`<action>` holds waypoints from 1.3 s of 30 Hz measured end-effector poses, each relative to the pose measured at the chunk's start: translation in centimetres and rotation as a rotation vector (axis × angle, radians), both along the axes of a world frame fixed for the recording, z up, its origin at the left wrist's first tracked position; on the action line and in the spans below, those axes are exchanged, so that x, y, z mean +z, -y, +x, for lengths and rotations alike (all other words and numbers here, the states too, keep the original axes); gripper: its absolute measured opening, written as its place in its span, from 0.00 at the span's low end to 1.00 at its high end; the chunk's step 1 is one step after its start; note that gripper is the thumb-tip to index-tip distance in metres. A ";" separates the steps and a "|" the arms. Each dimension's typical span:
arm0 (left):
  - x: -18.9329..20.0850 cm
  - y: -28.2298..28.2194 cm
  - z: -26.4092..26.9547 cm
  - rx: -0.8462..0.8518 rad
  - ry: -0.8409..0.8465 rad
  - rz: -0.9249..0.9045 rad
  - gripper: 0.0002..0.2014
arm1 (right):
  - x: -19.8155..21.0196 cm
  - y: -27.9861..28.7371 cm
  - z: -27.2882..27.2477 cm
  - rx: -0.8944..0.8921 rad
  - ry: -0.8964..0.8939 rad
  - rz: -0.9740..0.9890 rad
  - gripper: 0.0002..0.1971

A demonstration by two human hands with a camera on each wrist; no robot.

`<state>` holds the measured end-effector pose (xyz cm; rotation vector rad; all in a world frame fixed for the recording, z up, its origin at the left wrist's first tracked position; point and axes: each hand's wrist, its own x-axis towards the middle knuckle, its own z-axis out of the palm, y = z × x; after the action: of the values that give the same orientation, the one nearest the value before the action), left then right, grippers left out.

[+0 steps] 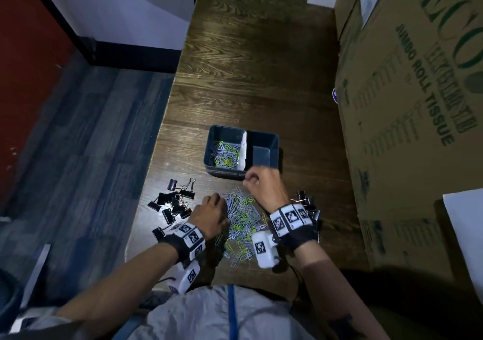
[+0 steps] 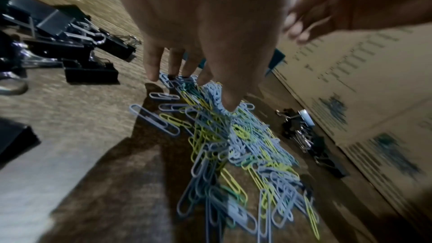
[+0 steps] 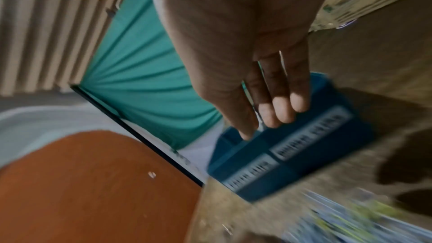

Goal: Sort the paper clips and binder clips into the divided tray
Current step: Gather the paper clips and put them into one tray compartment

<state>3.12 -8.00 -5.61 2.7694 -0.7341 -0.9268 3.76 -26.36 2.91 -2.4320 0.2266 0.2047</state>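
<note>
A dark blue divided tray (image 1: 271, 137) (image 3: 304, 154) stands on the wooden table. Blue and yellow paper clips (image 1: 226, 154) lie in its left compartment, beside a white divider (image 1: 243, 154). A loose pile of paper clips (image 1: 244, 215) (image 2: 233, 145) lies in front of the tray. Black binder clips lie in one group (image 1: 173, 201) (image 2: 58, 34) left of the pile and another group (image 1: 307, 202) (image 2: 304, 136) right of it. My left hand (image 1: 217, 201) (image 2: 194, 90) touches the pile's far left part with its fingertips. My right hand (image 1: 251, 181) (image 3: 264, 125) hovers at the tray's front wall, blurred, nothing visible in it.
A large cardboard box (image 1: 407, 104) (image 2: 350, 80) walls off the table's right side, close to the right binder clips. The table's left edge (image 1: 156, 156) drops to a blue-grey floor. A white sheet (image 1: 465, 222) lies at the right.
</note>
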 end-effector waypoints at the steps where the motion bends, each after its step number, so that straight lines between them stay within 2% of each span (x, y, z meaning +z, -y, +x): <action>1: -0.2 0.1 -0.5 -0.034 0.011 -0.009 0.34 | -1.4 0.3 -1.3 0.003 -0.124 -0.017 0.04; 3: -0.6 0.1 -1.1 -0.084 0.037 -0.007 0.37 | -4.0 0.7 -3.6 0.029 -0.352 -0.091 0.15; 5: -1.1 -0.2 -1.3 -0.125 0.068 -0.011 0.34 | -6.0 0.6 -5.4 0.091 -0.528 -0.141 0.34; 7: -1.6 -0.5 -1.3 -0.124 0.076 -0.054 0.30 | -7.2 -0.2 -6.8 0.116 -0.562 -0.168 0.44; 11: -1.5 -0.8 -1.5 -0.056 0.053 -0.183 0.25 | -8.8 -1.3 -8.1 0.085 -0.400 -0.189 0.35; 14: -1.6 -1.3 -1.1 -0.006 0.014 -0.221 0.13 | -8.4 -1.2 -7.9 0.057 -0.351 -0.180 0.24; 17: -1.7 -1.7 -0.5 0.074 0.000 -0.278 0.16 | -7.4 -0.8 -7.1 0.007 -0.368 -0.204 0.12; 20: -0.6 -1.7 -0.3 0.124 -0.006 -0.339 0.10 | -6.6 -0.4 -6.6 -0.029 -0.417 -0.168 0.11; 24: 1.7 -2.0 0.5 0.168 0.012 -0.440 0.10 | -5.7 0.3 -6.6 -0.042 -0.424 -0.151 0.08; 28: 6.0 -1.9 2.3 0.209 0.049 -0.522 0.09 | -5.0 1.1 -6.6 -0.058 -0.419 -0.155 0.08; 33: 11.5 -0.6 6.7 0.342 0.115 -0.622 0.06 | -3.8 1.5 -6.2 -0.076 -0.404 -0.141 0.06; 36: 12.2 0.4 9.7 0.374 0.196 -0.668 0.03 | -1.9 1.7 -5.4 -0.047 -0.344 -0.109 0.04; 39: 11.4 0.8 11.1 0.368 0.186 -0.656 0.12 | 0.5 1.6 -4.4 -0.052 -0.237 -0.068 0.03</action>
<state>14.19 -8.82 5.84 2.2916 -0.4190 -0.2842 -0.62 -27.97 3.45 -2.4637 0.4079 0.4701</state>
